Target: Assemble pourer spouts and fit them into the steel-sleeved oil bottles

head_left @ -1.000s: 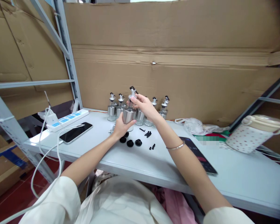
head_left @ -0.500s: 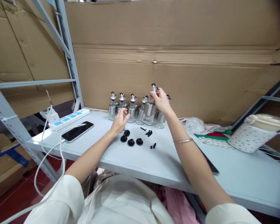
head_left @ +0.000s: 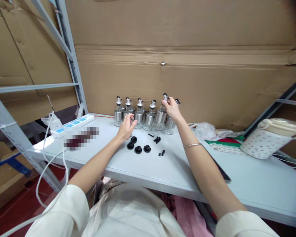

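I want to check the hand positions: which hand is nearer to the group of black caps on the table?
Left. The left hand hovers open just above and behind the black caps, while the right hand is farther back, gripping the top of a dispenser bottle.

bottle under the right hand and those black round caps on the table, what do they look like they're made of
Bottle held at its spout by the right hand: seemingly a brushed steel sleeve with a dull grey sheen, over clear glass or plastic that shows see-through at the base.
Black round caps near the left hand: probably moulded plastic or rubber, matte black with no glint; which one is unclear.
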Demonstrator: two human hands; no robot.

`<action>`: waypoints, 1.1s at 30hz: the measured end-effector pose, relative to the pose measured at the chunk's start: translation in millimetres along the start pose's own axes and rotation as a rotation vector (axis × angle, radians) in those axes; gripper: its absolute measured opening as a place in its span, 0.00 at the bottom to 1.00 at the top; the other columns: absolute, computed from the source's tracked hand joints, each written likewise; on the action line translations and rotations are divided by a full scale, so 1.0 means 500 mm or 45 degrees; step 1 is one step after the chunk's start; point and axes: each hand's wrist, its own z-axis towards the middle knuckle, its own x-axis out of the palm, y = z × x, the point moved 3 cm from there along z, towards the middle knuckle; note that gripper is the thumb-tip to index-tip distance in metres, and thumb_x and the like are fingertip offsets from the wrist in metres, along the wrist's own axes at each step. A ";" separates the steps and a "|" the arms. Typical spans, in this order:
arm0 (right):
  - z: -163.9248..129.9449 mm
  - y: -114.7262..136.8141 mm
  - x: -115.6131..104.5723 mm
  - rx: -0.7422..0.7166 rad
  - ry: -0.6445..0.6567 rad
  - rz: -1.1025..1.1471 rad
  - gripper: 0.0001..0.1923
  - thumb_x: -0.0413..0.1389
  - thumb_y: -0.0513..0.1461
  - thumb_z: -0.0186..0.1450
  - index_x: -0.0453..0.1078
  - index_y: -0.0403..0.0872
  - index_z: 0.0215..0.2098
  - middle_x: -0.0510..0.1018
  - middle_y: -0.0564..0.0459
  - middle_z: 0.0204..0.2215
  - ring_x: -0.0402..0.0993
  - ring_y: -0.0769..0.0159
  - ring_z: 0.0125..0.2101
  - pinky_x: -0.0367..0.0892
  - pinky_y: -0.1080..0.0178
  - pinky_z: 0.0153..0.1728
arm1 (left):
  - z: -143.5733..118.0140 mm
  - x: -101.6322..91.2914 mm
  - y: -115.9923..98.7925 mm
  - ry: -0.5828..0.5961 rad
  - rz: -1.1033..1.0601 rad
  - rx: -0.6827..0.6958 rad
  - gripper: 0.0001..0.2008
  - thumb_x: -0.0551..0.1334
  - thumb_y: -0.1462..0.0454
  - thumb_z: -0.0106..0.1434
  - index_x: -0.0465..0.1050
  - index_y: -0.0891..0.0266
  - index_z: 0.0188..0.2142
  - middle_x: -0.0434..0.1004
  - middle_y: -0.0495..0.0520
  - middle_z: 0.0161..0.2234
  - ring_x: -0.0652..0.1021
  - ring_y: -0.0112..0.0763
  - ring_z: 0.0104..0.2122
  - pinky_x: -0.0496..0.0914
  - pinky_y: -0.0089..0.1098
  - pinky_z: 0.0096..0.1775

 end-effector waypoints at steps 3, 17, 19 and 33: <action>-0.002 -0.015 0.000 0.054 0.000 -0.100 0.10 0.54 0.44 0.60 0.66 0.47 0.38 0.72 0.52 0.30 0.69 0.60 0.35 0.65 0.53 0.41 | 0.000 0.000 -0.001 0.003 0.013 0.000 0.18 0.50 0.54 0.66 0.58 0.60 0.52 0.64 0.56 0.45 0.71 0.32 0.40 0.68 0.34 0.43; -0.027 -0.038 0.019 0.120 -0.027 -0.359 0.13 0.52 0.38 0.59 0.64 0.46 0.43 0.75 0.44 0.35 0.71 0.55 0.37 0.62 0.50 0.46 | 0.000 0.004 -0.002 0.038 0.075 0.011 0.18 0.49 0.55 0.67 0.59 0.60 0.51 0.65 0.56 0.45 0.71 0.32 0.39 0.68 0.33 0.42; -0.028 -0.045 0.018 0.132 -0.036 -0.384 0.14 0.52 0.39 0.59 0.64 0.46 0.44 0.75 0.42 0.34 0.72 0.53 0.37 0.62 0.49 0.45 | -0.001 0.004 -0.002 0.039 0.082 0.006 0.17 0.49 0.55 0.67 0.59 0.60 0.51 0.65 0.55 0.45 0.71 0.32 0.39 0.67 0.33 0.42; -0.024 -0.053 0.030 0.010 -0.113 -0.444 0.22 0.48 0.35 0.60 0.58 0.38 0.53 0.68 0.33 0.50 0.66 0.53 0.52 0.58 0.50 0.55 | -0.003 0.005 -0.006 0.098 0.108 -0.031 0.18 0.49 0.55 0.67 0.59 0.60 0.51 0.64 0.56 0.46 0.72 0.32 0.38 0.67 0.34 0.43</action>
